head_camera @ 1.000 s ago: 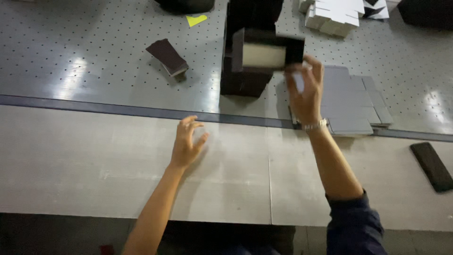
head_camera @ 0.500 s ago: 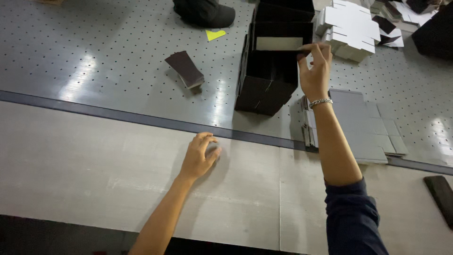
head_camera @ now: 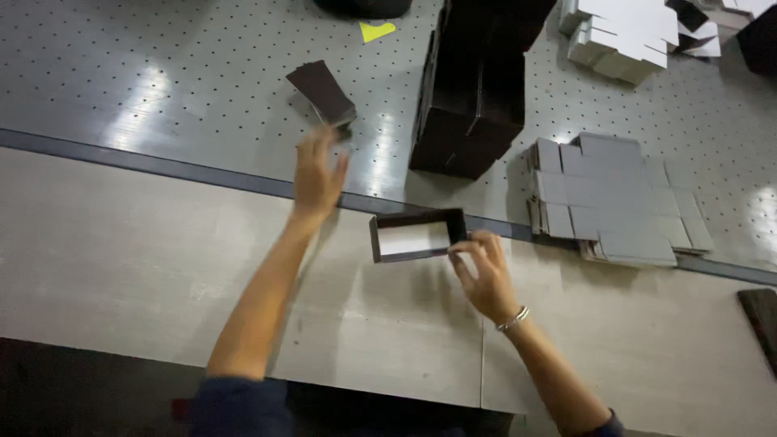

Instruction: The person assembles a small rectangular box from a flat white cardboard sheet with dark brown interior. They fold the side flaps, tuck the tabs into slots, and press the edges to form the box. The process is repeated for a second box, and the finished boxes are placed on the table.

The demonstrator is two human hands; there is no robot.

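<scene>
My right hand [head_camera: 484, 275] grips the right end of a small open dark box with a white inside [head_camera: 417, 235], held just above the pale near table. My left hand [head_camera: 318, 172] is stretched out with fingers apart over the dark strip at the table's edge, a little short of a small dark flat box piece [head_camera: 322, 91] lying on the grey perforated surface. It holds nothing. A tall stack of dark boxes [head_camera: 473, 89] stands just beyond the held box.
A stack of flat grey cardboard blanks [head_camera: 617, 198] lies to the right. White folded boxes [head_camera: 623, 32] sit at the far right. A yellow scrap [head_camera: 375, 31] lies at the far edge. A dark flat object [head_camera: 761, 320] rests at the right edge.
My right hand took a box from the dark stack and brought it down toward me. My left hand rose from the near table and reached forward toward the small dark piece.
</scene>
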